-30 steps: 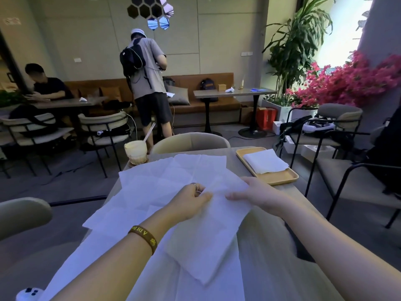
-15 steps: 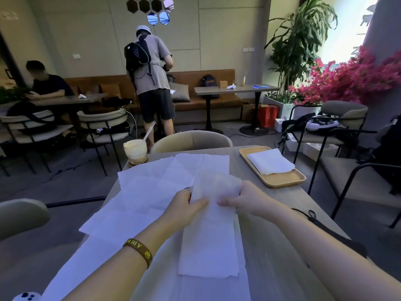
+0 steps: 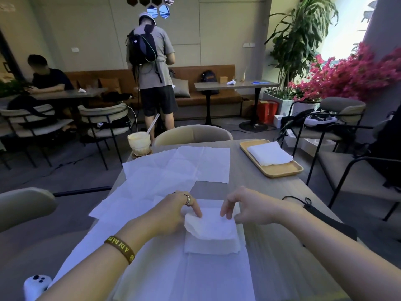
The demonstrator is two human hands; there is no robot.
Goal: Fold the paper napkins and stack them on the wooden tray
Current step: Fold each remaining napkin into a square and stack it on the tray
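Note:
A folded white napkin (image 3: 211, 232) lies on the table in front of me, on top of a larger unfolded sheet. My left hand (image 3: 173, 213) pinches its raised left edge, index finger on top. The straight fingertips of my right hand (image 3: 245, 206) press on its far right corner. Several unfolded napkins (image 3: 173, 170) overlap across the middle and left of the table. At the far right corner sits the wooden tray (image 3: 280, 171), with a stack of folded napkins (image 3: 269, 153) on it.
A drink cup with a straw (image 3: 139, 143) stands at the table's far left corner. A black cord (image 3: 303, 202) lies by my right forearm. A white controller (image 3: 35, 285) sits at the near left. Chairs ring the table; a person stands beyond.
The long half-folded napkin has been folded over toward me into a smaller square. Both hands came nearer and lower, onto the fold.

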